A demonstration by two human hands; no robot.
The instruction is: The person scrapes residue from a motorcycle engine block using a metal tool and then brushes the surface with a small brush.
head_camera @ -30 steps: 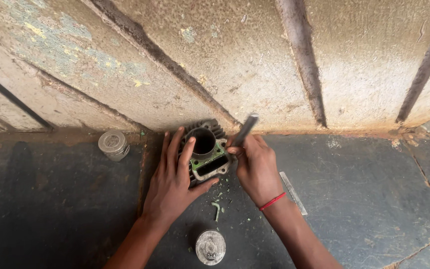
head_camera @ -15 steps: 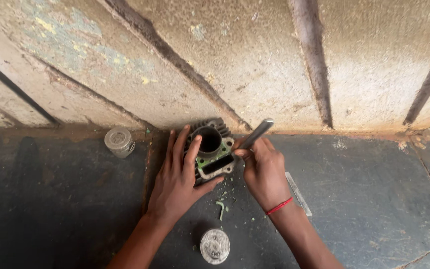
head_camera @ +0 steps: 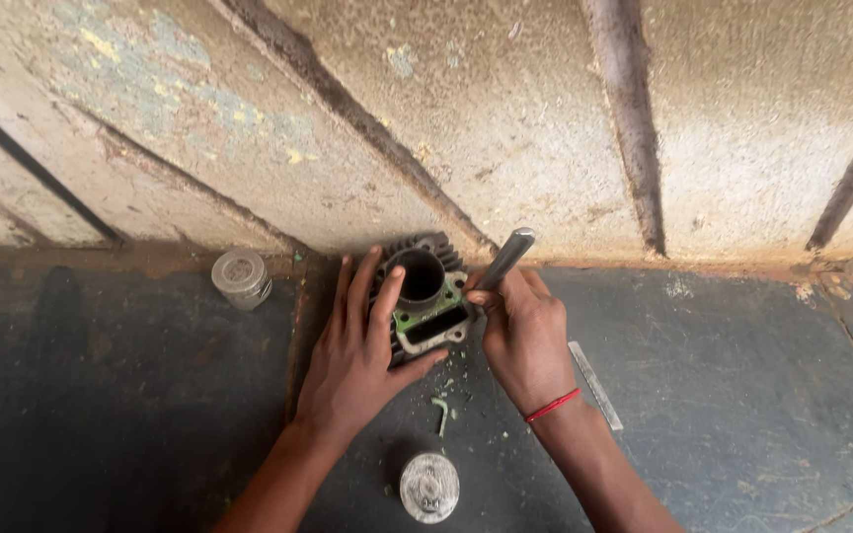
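Head view, looking down at a dark stone floor [head_camera: 742, 395] that meets a worn, stained wall [head_camera: 505, 118]. A finned engine cylinder [head_camera: 425, 294] lies on the floor at the foot of the wall, its round bore facing up and remnants of a green gasket [head_camera: 425, 318] clinging to its flat mating face. The left hand [head_camera: 352, 360] rests flat over the left side of the cylinder, fingers [head_camera: 379, 296] spread and laid along its fins and rim, thumb against the near edge, steadying it. The right hand [head_camera: 528, 341] has its fingers closed around a grey metal tool [head_camera: 504, 261], whose free end slants up and to the right toward the wall while its lower end meets the right edge of the gasket face. A red thread [head_camera: 553, 406] circles the right wrist. Green gasket scraps [head_camera: 440, 413] lie scattered on the floor just below the cylinder. A metal piston [head_camera: 241, 278] lies to the left near the wall, a second piston [head_camera: 429, 488] lies between the forearms, and a thin flat metal strip [head_camera: 596, 385] lies just right of the right wrist.
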